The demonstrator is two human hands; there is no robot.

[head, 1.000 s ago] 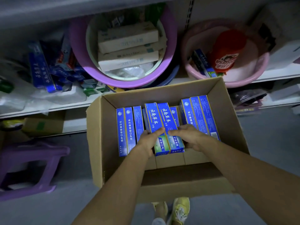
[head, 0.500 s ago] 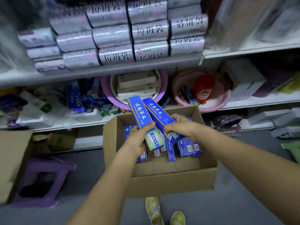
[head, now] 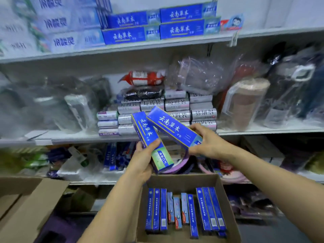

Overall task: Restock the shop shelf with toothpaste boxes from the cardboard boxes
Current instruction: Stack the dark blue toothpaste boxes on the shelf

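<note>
Nearest you, the open cardboard box sits low in front of the shelving and holds a row of blue toothpaste boxes standing on edge, with a few paler, slimmer packs among them in the middle, so plenty of stock is left to move. A second cardboard box lies at your left with its flaps open; you cannot see what is inside it. Above the carton, both of your hands are raised and loaded: your left hand grips one toothpaste box by its lower end, thumb across the front, and your right hand grips a second toothpaste box by its lower end, the two tilted so that their upper ends cross. Behind them, the middle shelf carries stacked silver-grey packs and goods wrapped in clear plastic, not this product. Farthest and highest, the top shelf shows the matching blue toothpaste stock, two side-by-side piles two boxes high, next to pale blue boxes on their left. Judging from that, restocking is under way but far from done: this pair is in transit, not yet placed, and it probably belongs up with that blue stack.
</note>
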